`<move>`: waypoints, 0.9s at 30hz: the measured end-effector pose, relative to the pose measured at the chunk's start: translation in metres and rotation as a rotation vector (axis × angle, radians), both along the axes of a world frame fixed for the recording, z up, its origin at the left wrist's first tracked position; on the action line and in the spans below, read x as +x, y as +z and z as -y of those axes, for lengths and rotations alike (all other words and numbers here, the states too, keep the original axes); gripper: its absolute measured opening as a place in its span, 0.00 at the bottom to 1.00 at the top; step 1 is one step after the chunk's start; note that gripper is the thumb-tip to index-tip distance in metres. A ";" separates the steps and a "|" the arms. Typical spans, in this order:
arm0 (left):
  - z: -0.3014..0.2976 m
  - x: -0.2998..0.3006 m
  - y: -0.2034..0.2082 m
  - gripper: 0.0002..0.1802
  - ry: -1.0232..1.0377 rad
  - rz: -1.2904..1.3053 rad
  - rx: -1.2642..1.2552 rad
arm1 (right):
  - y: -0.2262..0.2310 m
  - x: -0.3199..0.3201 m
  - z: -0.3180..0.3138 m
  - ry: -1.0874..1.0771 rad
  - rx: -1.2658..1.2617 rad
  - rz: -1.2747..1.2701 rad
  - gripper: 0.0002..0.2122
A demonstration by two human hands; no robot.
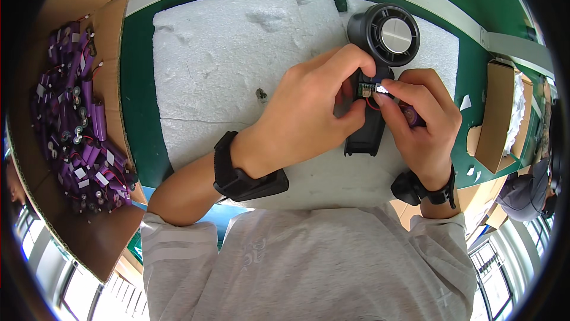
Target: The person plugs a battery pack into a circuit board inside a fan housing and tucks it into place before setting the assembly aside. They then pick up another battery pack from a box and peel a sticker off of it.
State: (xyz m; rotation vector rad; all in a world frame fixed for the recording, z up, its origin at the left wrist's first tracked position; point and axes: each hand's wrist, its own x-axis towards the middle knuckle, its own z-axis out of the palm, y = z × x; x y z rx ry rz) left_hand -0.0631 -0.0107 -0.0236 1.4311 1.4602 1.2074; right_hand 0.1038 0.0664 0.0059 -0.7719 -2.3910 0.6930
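A black handheld fan (368, 24) with a round silver centre lies on the white foam slab (219, 54), its handle hollow and uncovered. My left hand (309, 98) grips the handle, thumb and fingers at its left side and top. Inside the handle shows a small circuit board (366, 90) with a red wire near it. My right hand (430, 110) pinches a small shiny white piece (382, 89) at the board's right edge; its exact kind cannot be made out. A purple battery cell (412, 115) sits under the curled fingers of my right hand, partly hidden.
On the left stands a cardboard box (113, 48) holding many purple battery cells (89, 107) with wires. A smaller carton (494, 122) with white lining is at the right. White scraps (465, 102) lie on the green table (141, 101). Another person (525, 193) is partly visible at far right.
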 end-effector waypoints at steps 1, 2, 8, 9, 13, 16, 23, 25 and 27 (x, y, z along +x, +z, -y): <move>0.000 0.000 0.000 0.21 -0.003 -0.002 0.001 | 0.000 0.000 0.000 0.000 0.000 0.000 0.10; 0.000 -0.001 0.000 0.21 -0.003 -0.002 0.001 | 0.001 0.000 0.001 -0.003 0.008 0.006 0.09; 0.000 -0.009 0.000 0.19 -0.084 0.116 0.019 | 0.003 -0.002 0.005 -0.012 0.010 0.047 0.08; -0.001 -0.010 -0.001 0.18 -0.104 0.141 0.031 | 0.003 -0.002 0.005 -0.013 0.009 0.046 0.08; -0.007 -0.012 -0.002 0.17 -0.094 -0.060 0.230 | 0.003 -0.001 0.005 -0.023 -0.044 0.013 0.07; -0.003 -0.016 0.001 0.18 -0.134 -0.145 0.191 | 0.007 -0.001 0.005 -0.106 -0.210 0.055 0.09; -0.003 -0.014 0.008 0.20 -0.141 -0.187 0.113 | 0.017 0.009 -0.008 -0.035 -0.578 0.308 0.10; -0.002 -0.014 0.008 0.21 -0.113 -0.202 0.137 | 0.021 0.012 -0.014 0.007 -0.681 0.366 0.10; -0.002 -0.015 0.007 0.20 -0.115 -0.200 0.137 | 0.025 0.017 -0.019 0.078 -1.055 0.184 0.12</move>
